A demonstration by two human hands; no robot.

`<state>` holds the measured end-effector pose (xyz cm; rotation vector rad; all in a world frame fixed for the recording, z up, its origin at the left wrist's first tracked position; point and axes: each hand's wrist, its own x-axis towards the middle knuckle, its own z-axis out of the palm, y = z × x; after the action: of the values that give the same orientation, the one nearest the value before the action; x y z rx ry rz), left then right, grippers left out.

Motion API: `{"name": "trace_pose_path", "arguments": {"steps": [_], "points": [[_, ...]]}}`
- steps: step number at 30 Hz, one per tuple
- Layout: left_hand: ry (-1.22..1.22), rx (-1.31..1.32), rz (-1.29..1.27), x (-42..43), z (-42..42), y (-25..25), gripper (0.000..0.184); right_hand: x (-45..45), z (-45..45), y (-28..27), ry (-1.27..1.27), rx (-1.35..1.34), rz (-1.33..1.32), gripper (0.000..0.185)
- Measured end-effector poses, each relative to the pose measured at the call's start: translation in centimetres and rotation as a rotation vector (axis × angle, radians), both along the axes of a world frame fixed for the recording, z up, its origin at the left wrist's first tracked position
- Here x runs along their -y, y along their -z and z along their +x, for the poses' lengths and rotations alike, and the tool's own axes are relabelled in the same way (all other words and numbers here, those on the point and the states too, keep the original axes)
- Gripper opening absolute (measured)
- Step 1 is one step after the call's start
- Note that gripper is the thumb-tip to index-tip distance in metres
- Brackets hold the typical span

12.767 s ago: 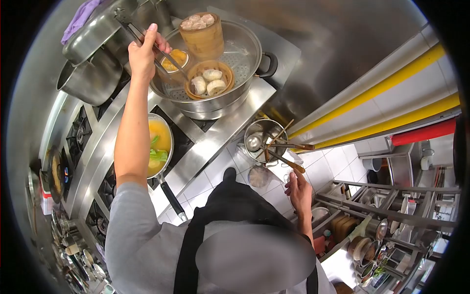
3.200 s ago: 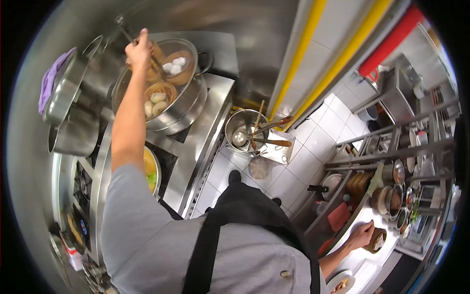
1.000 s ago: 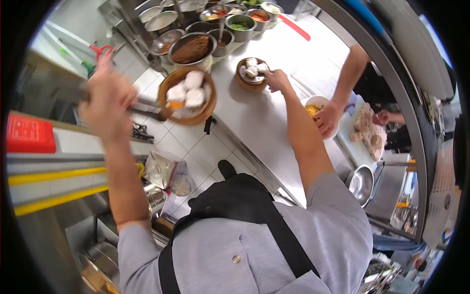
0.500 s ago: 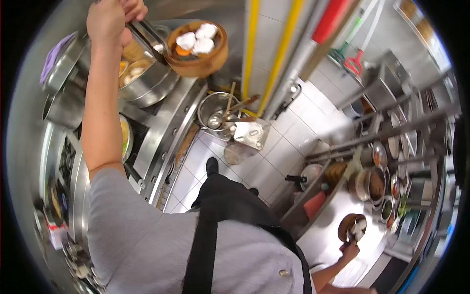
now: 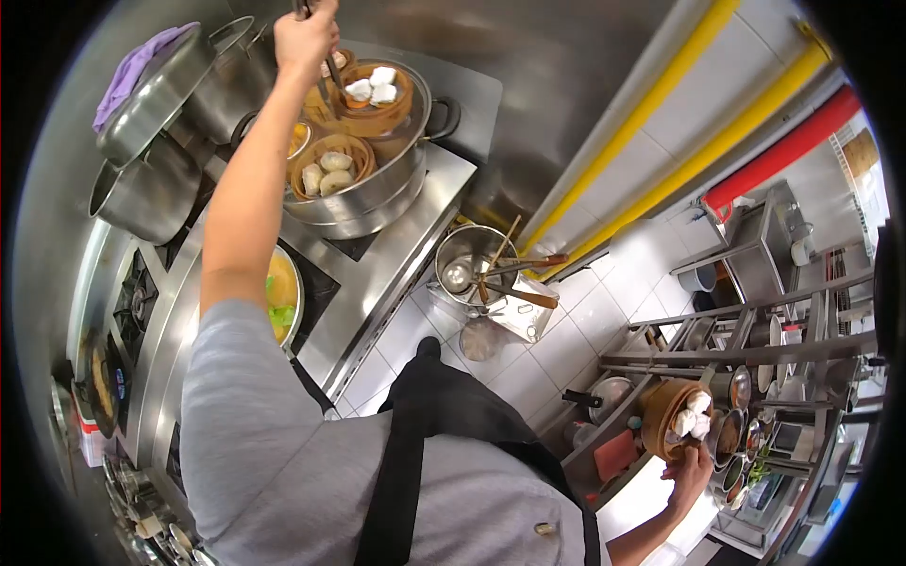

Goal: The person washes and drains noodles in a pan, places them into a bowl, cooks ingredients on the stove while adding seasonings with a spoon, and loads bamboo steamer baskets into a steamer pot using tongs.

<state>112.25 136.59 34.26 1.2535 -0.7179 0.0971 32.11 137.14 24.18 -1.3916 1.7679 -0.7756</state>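
Observation:
My left hand (image 5: 307, 42) is closed round dark metal tongs (image 5: 332, 77), whose tips reach a bamboo basket of white buns (image 5: 372, 92) in the large steamer pot (image 5: 354, 203). Another basket, with pale dumplings (image 5: 330, 172), sits nearer me in the pot, and a yellow item (image 5: 298, 139) shows beside it. At the right, my right hand (image 5: 690, 472) has its fingers closed on the rim of a bamboo basket (image 5: 663, 415) holding white dumplings, above the white counter (image 5: 642, 502).
A pan of yellow liquid with greens (image 5: 281, 297) is on the stove, left of a pot of ladles (image 5: 462, 269) near the floor. Stacked steel pots (image 5: 151, 193) stand at the left. Shelves (image 5: 736, 357) and sauce bowls line the right side.
The basket of white buns, held in the air by the tongs half a second ago, is now in the steamer. The right hand has raised its basket from the counter.

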Motion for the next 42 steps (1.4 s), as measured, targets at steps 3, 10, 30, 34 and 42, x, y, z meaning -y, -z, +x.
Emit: {"name": "trace_pose_path", "arguments": {"steps": [3, 10, 30, 34, 42], "points": [[0.044, -0.124, 0.046, 1.0, -1.0, 0.5, 0.045, 1.4, 4.0, -1.4, -0.105, -0.012, -0.014, 0.022], [0.167, -0.232, 0.035, 1.9, 3.0, 2.5, 0.047, 4.9, 12.5, -5.4, -0.289, -0.092, -0.033, 0.021], [0.472, 0.054, -0.253, -6.8, -2.6, -11.7, 0.035, 16.6, 57.0, -10.4, -1.106, -0.094, -0.136, 0.032], [0.483, 0.051, -0.161, -6.9, -2.4, -11.5, 0.035, 15.7, 63.8, -9.1, -1.137, -0.100, -0.119, 0.034], [0.406, -0.032, -0.072, -4.1, 2.1, -7.8, 0.043, 15.9, 69.8, -7.3, -1.235, -0.120, -0.091, 0.031]]}}
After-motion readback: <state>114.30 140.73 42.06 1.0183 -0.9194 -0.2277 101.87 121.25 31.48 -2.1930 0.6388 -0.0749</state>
